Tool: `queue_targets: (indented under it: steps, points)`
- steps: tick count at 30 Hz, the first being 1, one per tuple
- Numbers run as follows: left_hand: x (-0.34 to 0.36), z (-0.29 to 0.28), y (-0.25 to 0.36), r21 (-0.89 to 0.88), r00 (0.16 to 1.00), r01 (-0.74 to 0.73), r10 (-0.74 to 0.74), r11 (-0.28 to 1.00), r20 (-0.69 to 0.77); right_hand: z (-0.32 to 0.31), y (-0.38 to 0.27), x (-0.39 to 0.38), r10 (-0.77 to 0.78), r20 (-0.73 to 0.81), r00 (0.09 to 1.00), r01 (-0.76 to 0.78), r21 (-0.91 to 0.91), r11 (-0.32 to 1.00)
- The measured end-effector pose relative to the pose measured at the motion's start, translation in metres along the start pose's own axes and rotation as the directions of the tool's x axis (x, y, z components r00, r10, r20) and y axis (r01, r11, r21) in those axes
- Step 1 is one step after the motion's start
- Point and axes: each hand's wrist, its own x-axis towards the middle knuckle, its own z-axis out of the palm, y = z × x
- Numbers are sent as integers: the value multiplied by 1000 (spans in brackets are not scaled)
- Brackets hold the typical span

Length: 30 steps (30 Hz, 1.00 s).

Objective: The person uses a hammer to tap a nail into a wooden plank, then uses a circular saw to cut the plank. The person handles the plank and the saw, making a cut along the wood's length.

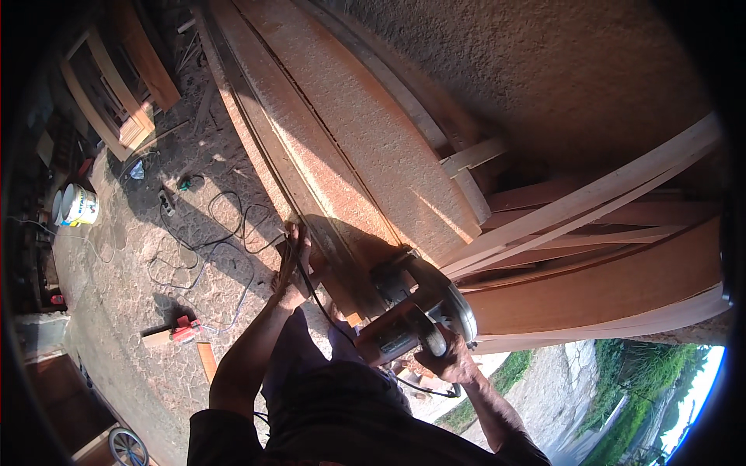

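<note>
My right hand [447, 359] grips the rear handle of a handheld circular saw [396, 334], which has a dark metal body and a rounded guard. The saw sits at the near end of long, sawdust-covered boards [353, 109] that stretch away from me. My left hand [291, 256] is closed on the left edge of these boards, just left of the saw; its fingertips are partly in shadow. A black cord [317, 299] runs down past my left wrist toward the saw. The saw's blade is hidden from view.
Timber planks [590, 272] are stacked at the right. Tangled cables [221, 241], a red tool [185, 330] and wood offcuts [206, 361] lie on the floor at left. White buckets [78, 203] and leaning wooden frames [101, 93] stand farther left. A wheel [128, 448] shows at lower left.
</note>
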Motion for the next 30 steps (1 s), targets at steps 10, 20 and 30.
queue_targets:
  steps: [10, 20, 30]
  points:
    - [6, -20, 23, 111, 986, 138, -147, 984, 80, 5, -7, 29, -53, -39, 998, 53, 18, 998]
    - [-3, -20, -4, 165, 992, 94, -106, 982, 67, 5, -33, 82, -81, 17, 997, 82, -38, 996]
    - [16, -29, -37, 207, 986, 121, -93, 971, -142, 17, -49, 139, -251, -54, 966, 249, -53, 967]
